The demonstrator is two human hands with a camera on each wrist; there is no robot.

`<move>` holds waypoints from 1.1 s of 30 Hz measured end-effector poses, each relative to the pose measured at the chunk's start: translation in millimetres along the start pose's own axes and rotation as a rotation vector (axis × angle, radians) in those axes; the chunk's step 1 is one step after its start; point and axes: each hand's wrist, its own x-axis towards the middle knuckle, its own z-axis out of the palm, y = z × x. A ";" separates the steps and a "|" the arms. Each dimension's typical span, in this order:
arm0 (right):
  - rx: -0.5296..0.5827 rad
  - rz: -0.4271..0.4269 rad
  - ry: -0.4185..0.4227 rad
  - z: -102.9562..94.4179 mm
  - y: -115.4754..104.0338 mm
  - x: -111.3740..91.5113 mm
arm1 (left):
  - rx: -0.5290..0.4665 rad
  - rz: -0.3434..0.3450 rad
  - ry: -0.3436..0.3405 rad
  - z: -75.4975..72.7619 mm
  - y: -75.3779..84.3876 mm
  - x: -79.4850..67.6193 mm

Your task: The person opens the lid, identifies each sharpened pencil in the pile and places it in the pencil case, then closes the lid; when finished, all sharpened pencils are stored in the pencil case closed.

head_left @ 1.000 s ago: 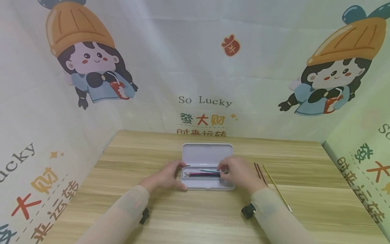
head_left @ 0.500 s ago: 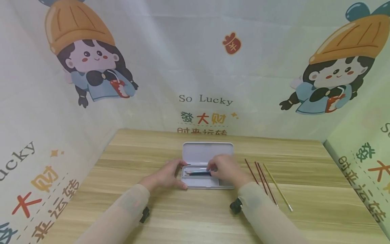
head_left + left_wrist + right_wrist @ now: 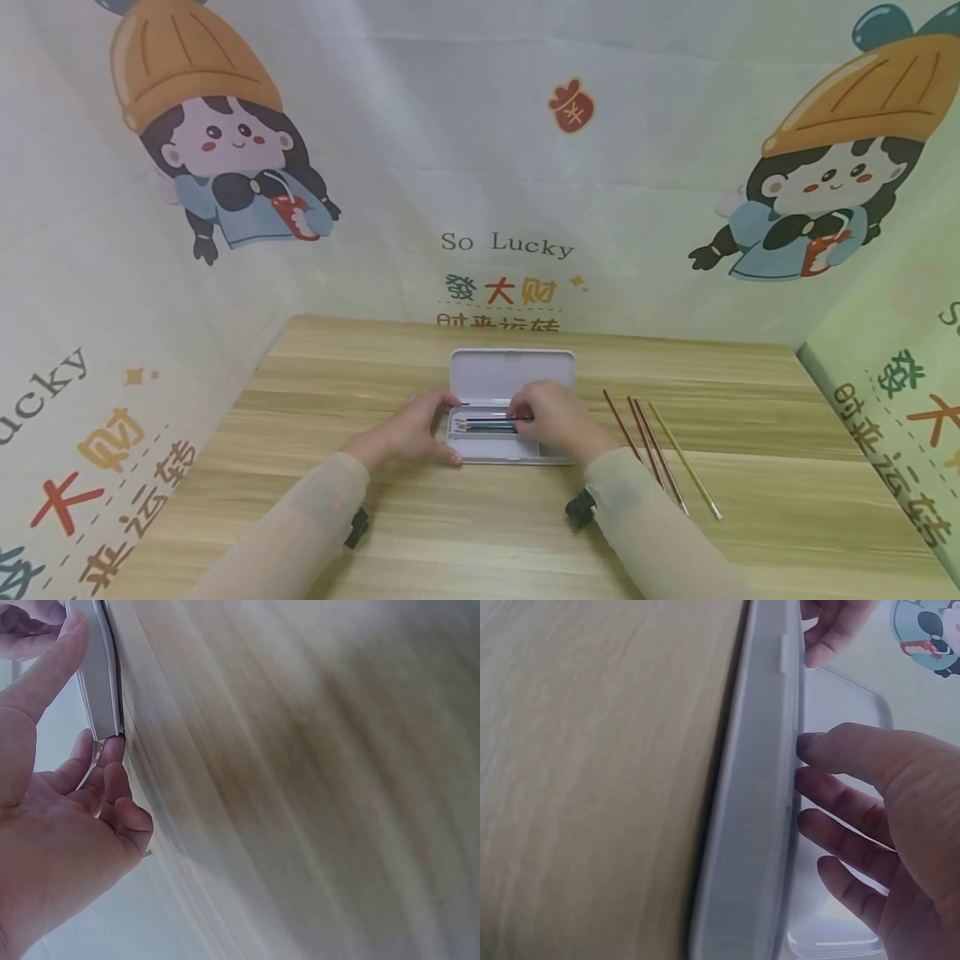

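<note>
A white pencil case [image 3: 495,450] lies on the table with its lid [image 3: 512,377] raised at the back. My left hand [image 3: 414,429] grips its left end, thumb at the front corner and fingers at the back corner; the left wrist view shows the thumb [image 3: 64,652] along the case's side. Several pencils [image 3: 483,425] lie in the case's back compartment, sharpened tips to the left. My right hand [image 3: 558,417] reaches over the front rim and pinches at a pencil there. In the right wrist view the case's wall [image 3: 757,787] hides those fingertips' contact.
To the right on the wooden table [image 3: 465,533] lie several loose pencils: brownish-red ones [image 3: 654,442] and a yellow one [image 3: 684,458]. The right forearm passes close beside them. A printed cloth [image 3: 390,167] hangs behind the table.
My right hand has moved left along the case, and its sleeve has uncovered more of the loose pencils. The pencils inside have shifted, with more tips showing. My left hand stays put.
</note>
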 end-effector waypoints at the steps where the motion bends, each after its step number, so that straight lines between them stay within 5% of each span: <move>1: 0.005 -0.003 0.008 -1.4 0.3 -0.4 | 0.000 -0.001 -0.001 -0.1 0.4 -0.1; 9: 0.031 0.058 0.037 -27.9 1.7 -1.2 | -0.002 -0.031 -0.002 -1.5 5.0 -5.5; 19: -0.018 0.126 0.201 -64.2 31.2 -4.7 | 0.011 -0.017 0.002 -1.9 8.7 -5.6; 24: -0.020 0.217 0.144 -74.3 44.9 -7.1 | 0.018 -0.002 0.001 -1.2 7.5 -3.5; 33: 0.006 0.221 0.069 -79.5 39.3 -12.1 | -0.009 -0.015 0.030 1.0 4.9 -3.7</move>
